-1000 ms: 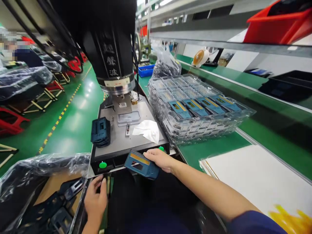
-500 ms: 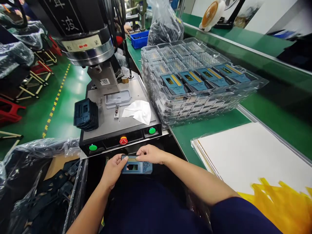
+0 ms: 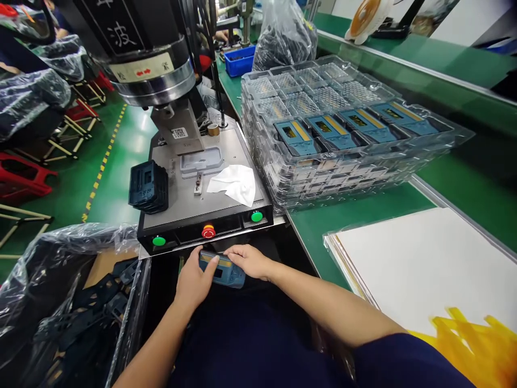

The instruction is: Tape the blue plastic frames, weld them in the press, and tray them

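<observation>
Both hands hold a blue plastic housing (image 3: 228,276) in front of the machine's front edge. It has a dark window and a yellowish strip along its upper side. My left hand (image 3: 196,277) grips its left end, the thumb lying over the strip. At the upper edge my right hand (image 3: 251,261) pinches the housing between thumb and fingers. Just beyond stands a press machine (image 3: 177,210) with green buttons and a red stop button (image 3: 208,231). On its plate are a stack of dark housings (image 3: 148,186), a pale fixture (image 3: 202,161) and a white cloth (image 3: 234,185).
Stacked clear trays (image 3: 283,178) stand right of the machine, with several blue housings (image 3: 297,137) in the top one. White sheets (image 3: 428,264) and yellow strips (image 3: 464,339) lie at the right. A plastic-lined bin (image 3: 139,302) of dark parts is at lower left. The machine's head (image 3: 157,81) hangs above the plate.
The housing has tilted, its right end now lower and its window partly turned away. My left thumb lies further across the strip. The whole view has shifted slightly.
</observation>
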Action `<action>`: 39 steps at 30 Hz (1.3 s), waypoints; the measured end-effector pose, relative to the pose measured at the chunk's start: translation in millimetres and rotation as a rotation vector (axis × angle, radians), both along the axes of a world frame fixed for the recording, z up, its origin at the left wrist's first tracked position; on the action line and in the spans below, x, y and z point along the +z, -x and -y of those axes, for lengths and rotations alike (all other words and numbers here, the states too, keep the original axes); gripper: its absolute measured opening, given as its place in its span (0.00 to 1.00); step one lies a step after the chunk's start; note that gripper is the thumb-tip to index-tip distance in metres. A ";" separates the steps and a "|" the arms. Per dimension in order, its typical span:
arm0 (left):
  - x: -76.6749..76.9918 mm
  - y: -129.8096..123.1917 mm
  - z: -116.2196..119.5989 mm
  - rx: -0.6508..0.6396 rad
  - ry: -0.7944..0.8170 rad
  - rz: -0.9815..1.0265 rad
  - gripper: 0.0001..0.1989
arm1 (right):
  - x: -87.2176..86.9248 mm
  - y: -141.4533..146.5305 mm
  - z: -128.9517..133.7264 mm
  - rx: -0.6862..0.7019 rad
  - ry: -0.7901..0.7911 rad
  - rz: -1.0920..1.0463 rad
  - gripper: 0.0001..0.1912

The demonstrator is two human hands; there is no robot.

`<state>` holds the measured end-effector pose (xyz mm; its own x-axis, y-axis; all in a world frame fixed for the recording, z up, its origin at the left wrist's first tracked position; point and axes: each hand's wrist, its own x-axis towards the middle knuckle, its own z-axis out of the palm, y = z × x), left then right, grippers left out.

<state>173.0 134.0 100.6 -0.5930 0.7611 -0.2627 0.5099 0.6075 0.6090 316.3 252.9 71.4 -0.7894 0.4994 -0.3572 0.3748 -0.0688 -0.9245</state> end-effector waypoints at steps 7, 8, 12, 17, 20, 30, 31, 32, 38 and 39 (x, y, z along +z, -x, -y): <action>3.1 -8.6 2.5 -0.070 0.015 -0.221 0.48 | -13.7 4.2 17.2 -0.108 0.324 -0.180 0.14; 2.9 -5.3 3.0 -0.072 0.014 -0.203 0.43 | -14.7 4.3 17.8 -0.115 0.356 -0.177 0.15; 4.2 10.1 5.0 0.002 0.050 -0.053 0.28 | -16.9 6.0 16.7 -0.108 0.423 -0.176 0.18; 2.7 20.0 10.8 0.228 -0.125 0.392 0.27 | -4.1 1.4 9.8 0.016 -0.027 -0.126 0.23; -2.1 24.5 17.0 0.392 -0.264 0.630 0.30 | 13.6 -7.3 6.8 0.197 -0.495 -0.209 0.37; 0.2 37.1 16.0 0.549 -0.384 1.036 0.34 | 88.1 -33.0 -18.6 0.309 -1.269 -0.226 0.37; -1.1 39.5 15.8 0.552 -0.398 1.031 0.34 | 102.6 -38.1 -27.9 0.218 -1.316 -0.248 0.37; -3.4 42.1 15.9 0.553 -0.403 1.028 0.35 | 118.0 -43.2 -38.7 0.103 -1.357 -0.264 0.37; -18.4 49.3 18.3 0.603 -0.372 1.055 0.40 | 192.4 -50.7 -128.5 -0.531 -1.408 0.111 0.31; -19.8 48.7 19.0 0.615 -0.372 1.056 0.41 | 199.0 -47.1 -145.4 -0.584 -1.396 0.219 0.32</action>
